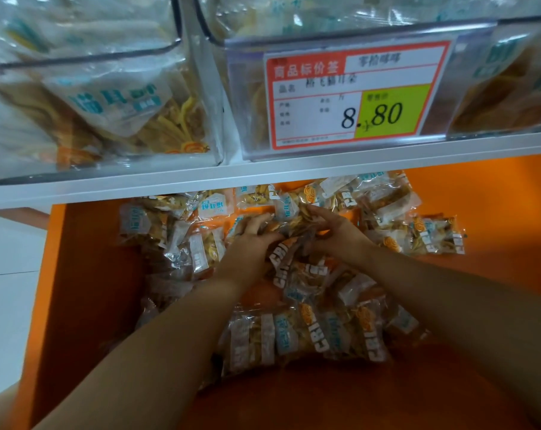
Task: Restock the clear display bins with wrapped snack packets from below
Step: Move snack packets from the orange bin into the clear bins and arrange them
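The snack packets (309, 330) lie in a loose heap on the floor of the orange compartment (495, 212), below the white shelf (263, 170) that carries the clear display bins (86, 55). Both bins in view already hold some of the same packets, and a price tag (356, 94) hangs on the front of the right one.

Both hands are down in the far middle of the heap, close together. The left hand (253, 235) has its fingers (258, 220) bent over a clump of packets, gripping it from above. The right hand (335, 234) lies beside it with fingers (317, 214) fairly straight and close together, resting on the packets' tops — more a press or a rake than a grasp.

These look like light things: thin glossy film, puffed a little, with crisp fried pieces inside. The film is likely slippery, and packets will probably slide off one another when lifted in a bunch. The contents seem brittle, so a hard squeeze could crush them. The safer hold, I judge, is a shallow two-handed scoop under a small clump — or a pinch on the flat sealed ends, where there is only film and nothing to break.
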Demonstrator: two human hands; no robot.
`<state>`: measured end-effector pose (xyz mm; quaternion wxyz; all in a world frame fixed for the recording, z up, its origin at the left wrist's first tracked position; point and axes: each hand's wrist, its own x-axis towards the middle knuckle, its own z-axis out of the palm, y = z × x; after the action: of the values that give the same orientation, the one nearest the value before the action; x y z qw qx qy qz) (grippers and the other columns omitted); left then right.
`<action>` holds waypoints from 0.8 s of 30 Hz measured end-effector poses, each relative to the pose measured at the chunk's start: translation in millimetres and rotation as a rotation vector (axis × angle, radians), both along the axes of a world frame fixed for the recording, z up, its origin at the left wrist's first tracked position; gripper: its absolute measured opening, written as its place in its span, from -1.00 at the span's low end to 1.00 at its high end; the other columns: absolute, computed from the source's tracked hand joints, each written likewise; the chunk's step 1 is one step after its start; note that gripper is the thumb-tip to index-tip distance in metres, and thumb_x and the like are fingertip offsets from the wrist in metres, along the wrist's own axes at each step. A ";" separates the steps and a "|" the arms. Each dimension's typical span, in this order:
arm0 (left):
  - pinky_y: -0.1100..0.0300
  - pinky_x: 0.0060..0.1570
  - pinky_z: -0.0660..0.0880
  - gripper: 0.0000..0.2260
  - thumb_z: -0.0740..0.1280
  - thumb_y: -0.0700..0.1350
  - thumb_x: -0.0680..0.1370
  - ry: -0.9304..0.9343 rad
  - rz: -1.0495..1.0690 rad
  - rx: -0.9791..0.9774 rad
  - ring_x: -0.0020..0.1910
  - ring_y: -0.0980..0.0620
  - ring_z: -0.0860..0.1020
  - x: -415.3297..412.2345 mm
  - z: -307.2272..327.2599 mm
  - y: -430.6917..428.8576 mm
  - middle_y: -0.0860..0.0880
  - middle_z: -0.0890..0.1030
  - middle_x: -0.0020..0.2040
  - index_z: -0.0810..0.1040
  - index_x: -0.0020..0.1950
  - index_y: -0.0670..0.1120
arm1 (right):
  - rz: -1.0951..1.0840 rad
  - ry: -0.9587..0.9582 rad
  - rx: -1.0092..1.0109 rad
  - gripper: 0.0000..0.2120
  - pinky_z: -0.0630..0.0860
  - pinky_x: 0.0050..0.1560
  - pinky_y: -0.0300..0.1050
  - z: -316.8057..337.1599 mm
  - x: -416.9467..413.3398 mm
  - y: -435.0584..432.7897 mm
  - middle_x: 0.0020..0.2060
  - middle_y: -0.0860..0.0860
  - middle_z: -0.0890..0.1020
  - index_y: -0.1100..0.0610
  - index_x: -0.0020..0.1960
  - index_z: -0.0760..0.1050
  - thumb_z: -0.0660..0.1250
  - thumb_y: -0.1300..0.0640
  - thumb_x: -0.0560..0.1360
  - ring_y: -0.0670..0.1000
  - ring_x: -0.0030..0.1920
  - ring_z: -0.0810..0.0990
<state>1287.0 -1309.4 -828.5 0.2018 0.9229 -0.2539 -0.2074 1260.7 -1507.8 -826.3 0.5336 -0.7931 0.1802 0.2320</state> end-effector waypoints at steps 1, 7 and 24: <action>-0.08 0.43 0.21 -0.56 0.40 -0.17 0.48 0.003 0.016 -0.022 0.48 -0.15 0.11 0.9 0.8 1.5 -0.03 0.16 0.52 0.49 0.35 0.06 | -0.031 -0.011 -0.004 -0.26 0.59 0.04 -0.05 0.0 1.1 0.3 0.14 0.03 0.59 -0.05 0.44 0.30 0.44 0.39 0.38 0.04 0.13 0.58; 0.04 0.42 0.24 -0.58 0.45 -0.09 0.46 0.050 0.133 -0.142 0.42 -0.08 0.29 8.5 1.9 4.0 -0.05 0.30 0.46 0.54 0.31 -0.03 | -0.123 -0.055 -0.140 -0.53 0.50 -0.17 -0.28 4.0 4.5 1.8 0.08 0.06 0.62 0.01 0.30 0.50 0.41 0.31 0.44 -0.05 -0.08 0.59; 0.29 0.37 0.23 -0.57 0.44 -0.21 0.46 -0.111 0.070 -0.161 0.35 0.01 0.39 -27.3 134.2 38.0 -0.05 0.37 0.39 0.52 0.33 -0.10 | 0.017 -0.195 -0.222 -0.65 0.55 -0.07 -0.33 122.2 -40.7 2.9 0.14 0.14 0.61 0.24 0.24 0.52 0.41 0.30 0.45 -0.07 -0.07 0.57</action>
<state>1259.7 -1271.3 -694.3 0.2680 0.9221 -0.2480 -0.1279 1220.0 -1504.8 -704.1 0.4554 -0.8676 0.1454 0.1370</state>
